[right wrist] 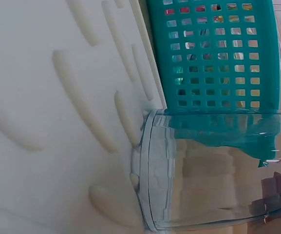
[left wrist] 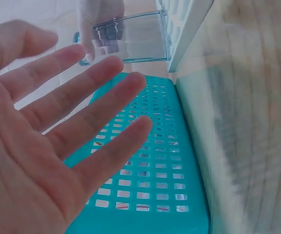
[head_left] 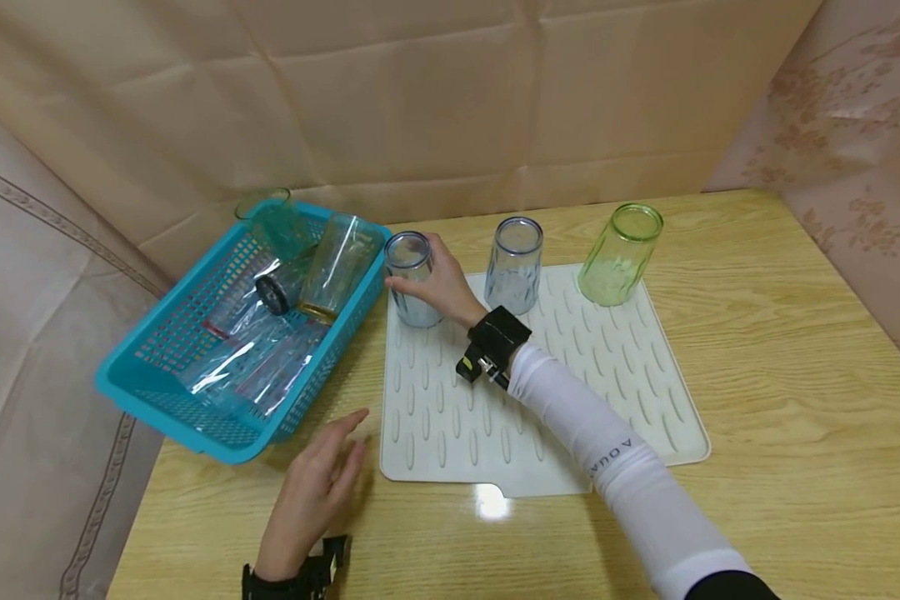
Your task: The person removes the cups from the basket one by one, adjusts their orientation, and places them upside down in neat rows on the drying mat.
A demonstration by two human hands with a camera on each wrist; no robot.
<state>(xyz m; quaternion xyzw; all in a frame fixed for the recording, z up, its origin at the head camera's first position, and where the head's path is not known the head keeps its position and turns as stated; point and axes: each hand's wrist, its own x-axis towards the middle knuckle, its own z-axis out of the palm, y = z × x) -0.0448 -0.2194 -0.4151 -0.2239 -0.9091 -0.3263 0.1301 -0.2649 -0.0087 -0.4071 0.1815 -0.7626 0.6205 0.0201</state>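
Observation:
My right hand (head_left: 444, 287) grips a clear bluish drinking glass (head_left: 414, 310) near its upper end, thumb on the near side. The glass stands at the back left corner of a white ridged mat (head_left: 450, 442); in the right wrist view the lower rim of this glass (right wrist: 155, 170) meets the mat. Further right are a second bluish glass (head_left: 514, 267) and a green glass (head_left: 621, 258), both upright on the mat's back part. Over the table, my left hand (head_left: 311, 487) is held with its fingers spread and nothing in them, between the basket's front corner and the mat.
A turquoise perforated basket (head_left: 138, 408) stands on the left, close to the mat. Inside are a green mug (head_left: 281, 229), an amber-tinted glass (head_left: 337, 262) and several items in clear plastic wrap (head_left: 232, 367). A beige cloth (head_left: 420, 108) hangs behind the wooden table (head_left: 795, 333).

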